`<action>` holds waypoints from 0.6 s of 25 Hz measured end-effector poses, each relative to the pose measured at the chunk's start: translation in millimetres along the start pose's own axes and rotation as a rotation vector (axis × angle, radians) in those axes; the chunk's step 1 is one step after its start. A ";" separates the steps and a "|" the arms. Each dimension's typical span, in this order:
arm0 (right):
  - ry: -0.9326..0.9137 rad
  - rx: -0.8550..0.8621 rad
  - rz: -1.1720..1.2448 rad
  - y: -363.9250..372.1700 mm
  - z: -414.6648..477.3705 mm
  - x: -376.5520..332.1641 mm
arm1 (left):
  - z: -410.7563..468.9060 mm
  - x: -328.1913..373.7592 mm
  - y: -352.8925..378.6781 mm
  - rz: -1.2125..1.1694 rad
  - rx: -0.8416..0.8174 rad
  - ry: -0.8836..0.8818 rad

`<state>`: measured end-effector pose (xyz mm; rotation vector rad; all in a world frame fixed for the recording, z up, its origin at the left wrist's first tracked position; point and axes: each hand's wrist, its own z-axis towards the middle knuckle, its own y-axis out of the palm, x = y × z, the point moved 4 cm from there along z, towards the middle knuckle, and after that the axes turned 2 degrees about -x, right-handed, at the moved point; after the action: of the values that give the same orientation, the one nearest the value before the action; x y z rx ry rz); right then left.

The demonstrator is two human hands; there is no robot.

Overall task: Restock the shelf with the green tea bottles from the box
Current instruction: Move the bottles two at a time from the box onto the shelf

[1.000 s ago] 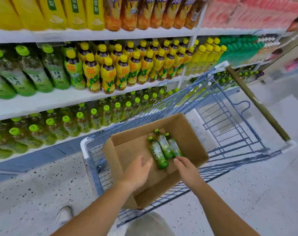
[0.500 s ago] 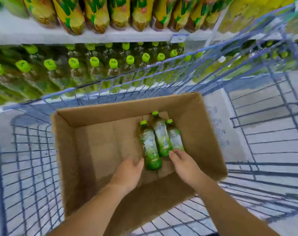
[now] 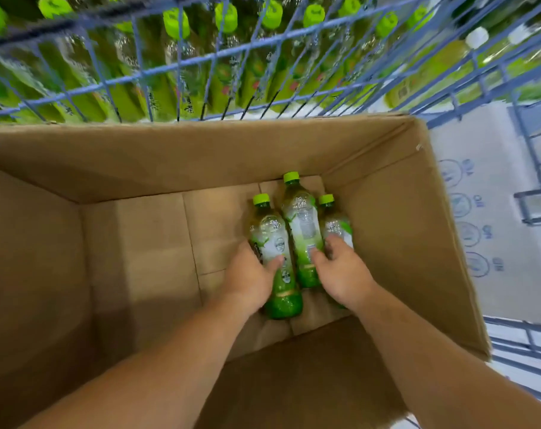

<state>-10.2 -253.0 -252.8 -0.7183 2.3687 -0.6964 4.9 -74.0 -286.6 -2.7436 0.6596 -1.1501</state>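
A large brown cardboard box [image 3: 201,156] stood open inside a blue wire trolley [image 3: 179,65], and both of the person's bare forearms reached down into it. On the box floor, towards its right wall, lay three clear plastic green tea bottles [image 3: 303,212] with lime-green caps and green-and-white labels. They were side by side and touching, with their caps pointing away from the person. The left hand [image 3: 247,280] had hold of the left bottle [image 3: 274,236]. Its thumb lay across the label and its fingers were tucked round the bottle's outer side, a wrapped grip, with the bottle lying on the cardboard. The right hand [image 3: 345,274] was down over the right bottle [image 3: 337,226], fingers curled over the top of it and the thumb pressed in beside the middle bottle [image 3: 300,230]. That one sat a little further forward than its neighbours and had no hand round it. How far the right fingers reached round the far side I could not see. Beyond the trolley's wire wall stood rows of green-capped bottles [image 3: 176,23] on the shop shelf, blurred through the mesh. To the right of the box lay a flat white sheet of card [image 3: 479,212] printed with pale blue round symbols.
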 end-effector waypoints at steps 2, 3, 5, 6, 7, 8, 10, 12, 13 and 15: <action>-0.006 -0.020 -0.014 2.1 4.6 2.4 | 2.4 -2.4 6.5 -0.015 0.003 -0.030; 0.002 -0.025 -0.015 1.6 5.7 1.8 | 4.0 -4.8 8.1 -0.019 -0.005 -0.066; 0.010 -0.014 -0.020 1.1 6.5 -2.1 | 7.7 -8.9 8.7 -0.059 -0.030 -0.143; 0.013 -0.018 -0.018 2.3 6.9 -4.2 | 9.6 -11.4 8.3 -0.081 -0.043 -0.174; 0.020 -0.036 -0.008 5.3 7.0 -5.1 | 11.2 -14.3 7.4 -0.090 -0.051 -0.194; 0.027 -0.053 0.017 8.7 6.7 -5.3 | 11.1 -16.8 6.3 -0.083 -0.051 -0.201; 0.045 -0.055 0.068 12.2 6.8 -4.8 | 8.2 -18.9 1.8 -0.034 -0.013 -0.190; 0.083 -0.041 0.107 15.1 10.2 -7.1 | 4.5 -19.5 -8.2 0.007 0.051 -0.155; 0.110 -0.047 0.108 17.3 12.5 -8.3 | 2.8 -18.9 -14.3 0.012 0.077 -0.134; 0.175 -0.107 0.072 24.8 16.4 -13.0 | 0.6 -17.4 -27.2 0.018 0.113 -0.109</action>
<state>1.2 -232.1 -274.9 -0.6363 2.5941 -0.6283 4.1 -42.1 -291.7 -2.6771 0.5869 -0.9930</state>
